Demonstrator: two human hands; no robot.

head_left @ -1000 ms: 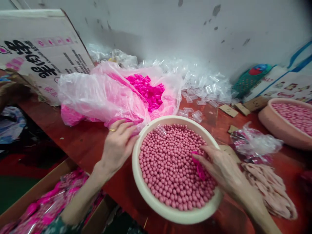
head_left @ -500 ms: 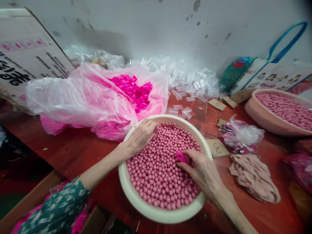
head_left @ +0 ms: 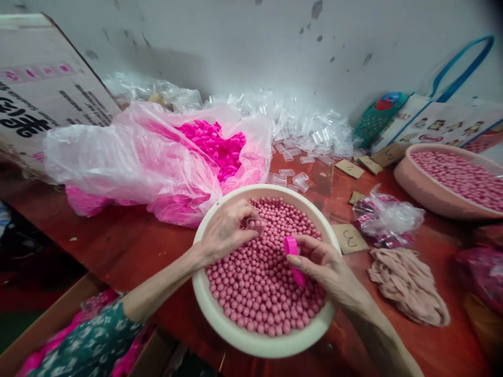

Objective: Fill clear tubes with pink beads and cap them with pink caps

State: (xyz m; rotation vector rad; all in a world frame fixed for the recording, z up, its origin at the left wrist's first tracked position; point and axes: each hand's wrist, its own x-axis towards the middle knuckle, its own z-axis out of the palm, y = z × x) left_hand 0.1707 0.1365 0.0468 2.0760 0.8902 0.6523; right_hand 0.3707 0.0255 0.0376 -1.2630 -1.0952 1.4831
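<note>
Head view up, can someone tell me how far along this is?

Mid-unit, I'd say. Left hand (head_left: pixel 230 225) has a clear plastic case (head_left: pixel 255 225) pinched over the pink beads (head_left: pixel 255 296), toward the back-left rim of the cream basin (head_left: pixel 267 350). Right hand (head_left: pixel 324 262) is gripping a hot-pink plastic piece (head_left: pixel 291 246) between thumb and fingers, nearer the basin's right rim. Case and piece are well apart, so they're not joined.

Much left?

Tons of parts, looks like. Clear cases (head_left: pixel 291 112) are heaped along the tabletop (head_left: pixel 126 243)'s back edge, and an open plastic bag (head_left: pixel 126 149) left of the basin is loaded with hot-pink pieces (head_left: pixel 214 141). There's also a pink basin (head_left: pixel 412 186) of beads by the right edge. Done stuff? Maybe what's in the cardboard box (head_left: pixel 47 327) below the front edge, but that's a guess.

What can't you make out?

Whether beads are inside the held case or just showing through it. The green sleeve (head_left: pixel 94 330) blocks much of the box, the picture's right edge cuts off the pink basin, and the clear-wrapped bundle (head_left: pixel 387 214) is too crumpled to read.
</note>
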